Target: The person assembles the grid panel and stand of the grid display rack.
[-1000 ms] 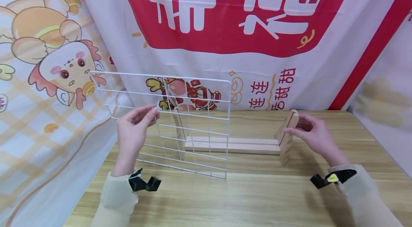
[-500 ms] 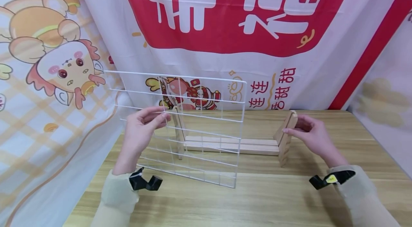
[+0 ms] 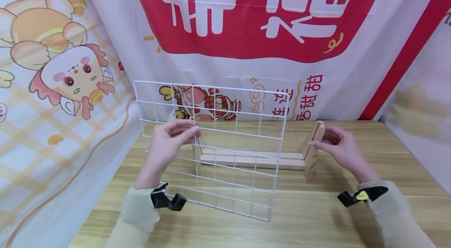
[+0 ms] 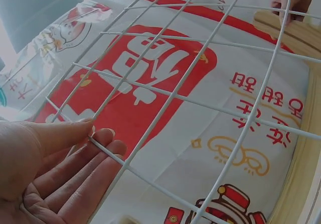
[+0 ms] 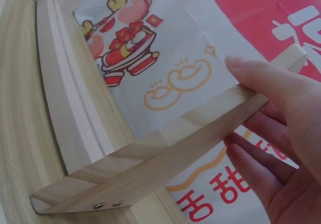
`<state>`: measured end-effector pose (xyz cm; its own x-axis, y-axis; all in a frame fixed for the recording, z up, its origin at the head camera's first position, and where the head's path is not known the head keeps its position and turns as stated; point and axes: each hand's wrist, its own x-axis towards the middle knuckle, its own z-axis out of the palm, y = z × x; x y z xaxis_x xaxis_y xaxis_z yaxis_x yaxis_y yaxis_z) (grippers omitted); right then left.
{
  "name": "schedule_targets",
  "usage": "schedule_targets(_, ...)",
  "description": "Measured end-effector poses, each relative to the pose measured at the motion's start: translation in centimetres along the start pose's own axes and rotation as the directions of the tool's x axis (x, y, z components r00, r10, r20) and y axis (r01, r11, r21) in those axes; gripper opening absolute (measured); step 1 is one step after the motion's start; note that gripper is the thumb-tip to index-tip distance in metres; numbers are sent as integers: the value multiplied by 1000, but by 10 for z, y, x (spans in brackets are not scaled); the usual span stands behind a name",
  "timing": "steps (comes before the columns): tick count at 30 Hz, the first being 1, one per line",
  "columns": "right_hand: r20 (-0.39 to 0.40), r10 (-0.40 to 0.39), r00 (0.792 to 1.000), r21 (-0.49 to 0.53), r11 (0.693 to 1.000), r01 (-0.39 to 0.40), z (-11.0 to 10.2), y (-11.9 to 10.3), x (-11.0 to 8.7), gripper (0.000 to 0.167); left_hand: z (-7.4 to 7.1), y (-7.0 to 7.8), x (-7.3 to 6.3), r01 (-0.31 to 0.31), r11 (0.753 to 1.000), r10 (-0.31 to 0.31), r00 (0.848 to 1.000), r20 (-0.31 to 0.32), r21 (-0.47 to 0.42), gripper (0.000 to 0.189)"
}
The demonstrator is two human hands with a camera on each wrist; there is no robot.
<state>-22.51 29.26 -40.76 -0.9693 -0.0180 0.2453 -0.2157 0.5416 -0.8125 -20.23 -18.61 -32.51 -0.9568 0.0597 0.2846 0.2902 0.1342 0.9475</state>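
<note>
My left hand (image 3: 172,138) pinches a wire of a white wire grid panel (image 3: 237,112) between thumb and fingers. The panel is held up, facing me and slightly slanted. Behind it stands a pale wooden stand (image 3: 253,158), a long grooved rail joining two end uprights. Its left upright shows partly through the grid. My right hand (image 3: 341,148) grips the top of the right upright (image 3: 312,152), thumb on one side and fingers on the other. In the right wrist view, two screw heads (image 5: 108,204) show low on that upright (image 5: 165,143).
The stand is on a wood-grain tabletop (image 3: 317,216). A white cloth with a red printed panel (image 3: 253,44) hangs behind it. Another cloth with cartoon animals (image 3: 70,68) covers the left side, and a pale cloth (image 3: 419,115) the right.
My left hand has carried the grid panel to the right and slightly lower, so it now covers more of the stand. My right hand stays on the right upright.
</note>
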Motion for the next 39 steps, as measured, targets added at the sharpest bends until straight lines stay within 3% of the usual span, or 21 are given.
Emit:
schedule_targets(9,160,-52,986,63,997,42,0,9,-3,63,13,0,2,38,998,-38,999,5,-55,28)
schedule_targets(18,166,-3,986,21,1000,-1,0,10,-4,69,30,3,9,73,992,-75,997,-17,-103,28)
schedule_targets(28,163,-7,987,24,1000,4,-1,9,-5,69,49,16,28,77,983,-85,996,-40,-168,24)
schedule_targets(39,157,-10,987,16,1000,8,-1,9,-3,69,60,43,60,103,992,-107,993,-49,-67,25)
